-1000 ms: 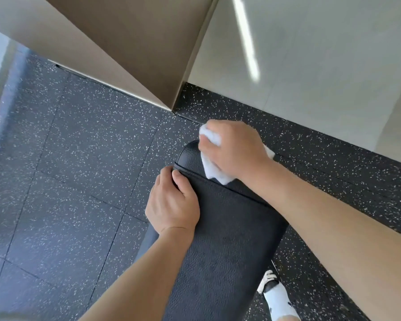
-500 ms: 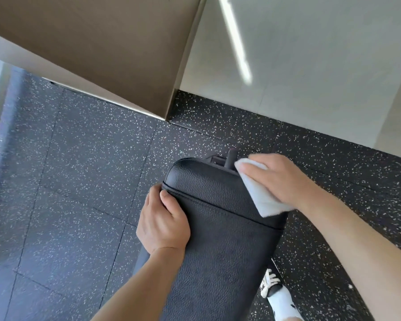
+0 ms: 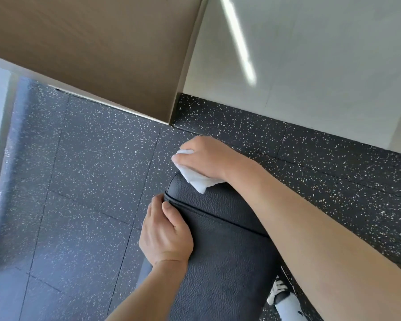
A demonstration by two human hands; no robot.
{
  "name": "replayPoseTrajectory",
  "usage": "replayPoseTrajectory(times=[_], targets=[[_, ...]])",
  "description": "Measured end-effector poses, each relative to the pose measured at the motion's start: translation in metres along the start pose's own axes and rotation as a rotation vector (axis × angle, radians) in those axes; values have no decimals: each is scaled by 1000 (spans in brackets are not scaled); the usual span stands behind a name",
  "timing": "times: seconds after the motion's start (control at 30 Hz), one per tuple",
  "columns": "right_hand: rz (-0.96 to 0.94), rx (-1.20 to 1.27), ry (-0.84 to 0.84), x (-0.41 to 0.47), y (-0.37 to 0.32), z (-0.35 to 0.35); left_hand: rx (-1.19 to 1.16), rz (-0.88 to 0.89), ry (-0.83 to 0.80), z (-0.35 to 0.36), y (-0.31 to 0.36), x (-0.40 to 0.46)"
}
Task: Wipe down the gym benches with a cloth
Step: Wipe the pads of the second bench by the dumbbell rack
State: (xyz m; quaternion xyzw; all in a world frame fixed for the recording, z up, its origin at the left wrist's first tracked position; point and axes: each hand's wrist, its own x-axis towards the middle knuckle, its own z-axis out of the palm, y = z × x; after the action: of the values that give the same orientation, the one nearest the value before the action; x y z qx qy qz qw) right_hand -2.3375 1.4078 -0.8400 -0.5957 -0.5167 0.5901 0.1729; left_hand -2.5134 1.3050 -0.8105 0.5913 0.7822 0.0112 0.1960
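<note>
On speckled rubber floor (image 3: 90,158) — black bench (image 3: 218,262), tan wall (image 3: 102,54).

Single head-worn view, steeply downward and close over the bench (image 3: 222,251) end, speckled floor (image 3: 83,181) beyond.

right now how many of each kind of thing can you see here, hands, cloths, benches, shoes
hands: 2, the left hand gripping the bench edge, the right hand holding the cloth
cloths: 1, the white cloth on the bench's far end
benches: 1, the black bench
shoes: 1, a black and white shoe
total: 5
</note>
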Motion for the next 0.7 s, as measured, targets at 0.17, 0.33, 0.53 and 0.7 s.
replayPoseTrajectory(times=[0.17, 0.33, 0.53, 0.7], targets=[[58, 104, 17, -53, 41, -23, -11, 2, 7, -1, 0, -1], [174, 100, 131, -140, 98, -43, -22, 19, 16, -2, 2, -1], [183, 153, 523, -156, 93, -10, -36, 27, 42, -2, -1, -3], [168, 248, 717, -145, 85, 1, -45, 38, 80, 2, -3, -2]])
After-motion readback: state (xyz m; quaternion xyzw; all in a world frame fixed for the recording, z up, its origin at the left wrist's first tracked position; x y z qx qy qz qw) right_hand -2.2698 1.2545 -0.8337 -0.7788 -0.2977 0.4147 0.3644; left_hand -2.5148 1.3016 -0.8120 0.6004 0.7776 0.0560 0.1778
